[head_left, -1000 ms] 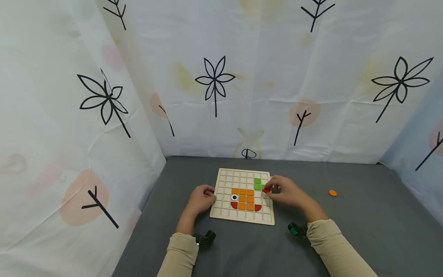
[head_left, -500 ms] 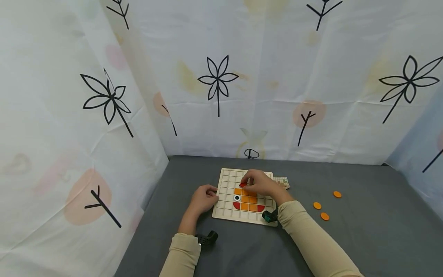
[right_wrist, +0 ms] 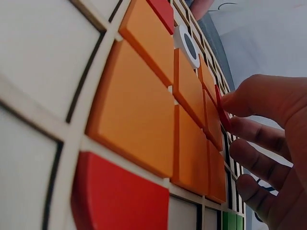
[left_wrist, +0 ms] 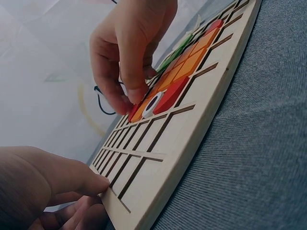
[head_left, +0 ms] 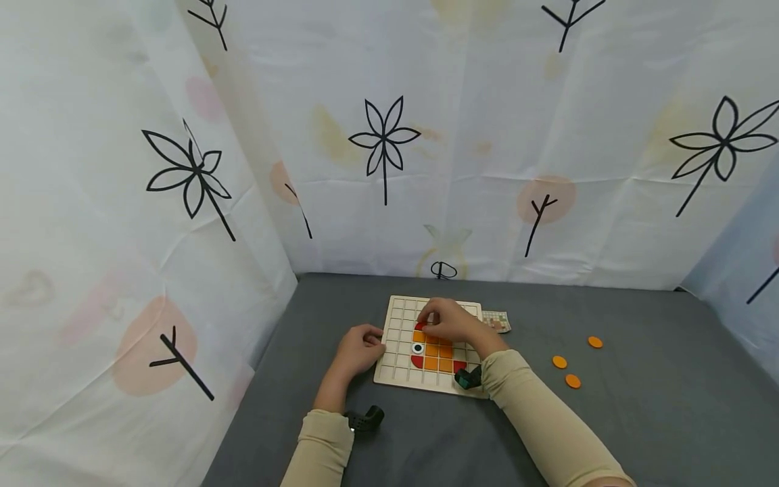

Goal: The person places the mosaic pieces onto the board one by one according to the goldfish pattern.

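A wooden grid board (head_left: 389, 372) lies on the grey surface, bearing orange square tiles (head_left: 430, 364), a round white tile with a black centre (head_left: 417, 348) and red rounded tiles (head_left: 416, 362). My left hand (head_left: 359, 350) holds the board's left edge, its thumb (left_wrist: 98, 183) on the rim and the other fingers curled below. Over the board, my right hand (head_left: 450, 319) pinches a red tile (right_wrist: 222, 110) between thumb and fingers, just beyond the upper-left orange tile. Green tiles (left_wrist: 178, 51) are partly hidden behind that hand.
Three orange discs (head_left: 559, 362) lie loose on the grey cloth (head_left: 645, 412) to the right. A small printed card (head_left: 498, 321) sticks out beyond the board's right edge. Patterned white fabric (head_left: 475, 223) hangs behind and at the sides.
My right hand has moved left across the board with the red tile, from beside the green tiles to above the orange ones. My left hand stays on the board's edge.
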{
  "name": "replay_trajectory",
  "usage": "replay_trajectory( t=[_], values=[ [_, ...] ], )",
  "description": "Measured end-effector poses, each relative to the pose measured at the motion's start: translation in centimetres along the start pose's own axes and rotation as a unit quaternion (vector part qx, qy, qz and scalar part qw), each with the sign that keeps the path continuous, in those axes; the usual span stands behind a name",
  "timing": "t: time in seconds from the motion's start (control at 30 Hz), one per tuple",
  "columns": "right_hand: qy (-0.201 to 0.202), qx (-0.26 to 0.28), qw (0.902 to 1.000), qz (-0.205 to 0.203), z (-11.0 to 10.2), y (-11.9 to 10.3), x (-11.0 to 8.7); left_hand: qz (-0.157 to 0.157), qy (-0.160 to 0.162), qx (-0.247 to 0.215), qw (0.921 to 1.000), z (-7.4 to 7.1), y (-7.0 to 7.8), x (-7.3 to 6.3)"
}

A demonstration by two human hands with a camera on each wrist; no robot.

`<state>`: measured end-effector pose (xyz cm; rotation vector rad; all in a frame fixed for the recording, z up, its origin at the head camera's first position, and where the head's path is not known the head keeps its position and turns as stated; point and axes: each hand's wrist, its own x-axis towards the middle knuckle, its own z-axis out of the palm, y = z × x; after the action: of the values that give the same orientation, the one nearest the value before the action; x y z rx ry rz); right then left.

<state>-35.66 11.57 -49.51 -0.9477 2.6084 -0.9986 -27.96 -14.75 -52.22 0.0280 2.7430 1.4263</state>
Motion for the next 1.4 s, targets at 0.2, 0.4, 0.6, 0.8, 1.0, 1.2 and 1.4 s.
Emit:
replay_trajectory(
  t=[0.2,0.4,0.6,0.8,1.0,1.2,1.4],
  values=[
    [0.01,-0.01,0.9999,-0.006,0.1,-0.1,0.0,-0.003,-0.002,-0.003,1.0,0.0,-0.1,-0.1],
    [0.0,-0.007,0.9999,0.013,0.2,-0.6,0.0,-0.001,-0.001,-0.002,1.0,0.0,-0.1,0.0],
    [-0.001,-0.017,0.9995,0.026,0.3,-0.7,0.0,-0.006,-0.003,-0.005,1.0,0.0,0.1,0.0],
    [0.009,-0.032,0.9994,0.011,-0.5,-0.3,-1.1,-0.007,-0.001,-0.004,1.0,0.1,0.1,0.0],
    [0.034,-0.034,0.9988,-0.008,-2.7,0.5,-4.6,-0.001,0.001,-0.001,1.0,0.2,0.2,-0.1],
    [0.081,-0.042,0.9958,-0.001,-5.1,2.1,-10.0,-0.01,0.006,0.004,0.9999,0.1,0.4,-0.2],
    [0.134,-0.071,0.9883,0.016,-6.5,4.0,-16.2,-0.006,0.006,0.002,1.0,0.2,0.4,-0.2]
  ],
)
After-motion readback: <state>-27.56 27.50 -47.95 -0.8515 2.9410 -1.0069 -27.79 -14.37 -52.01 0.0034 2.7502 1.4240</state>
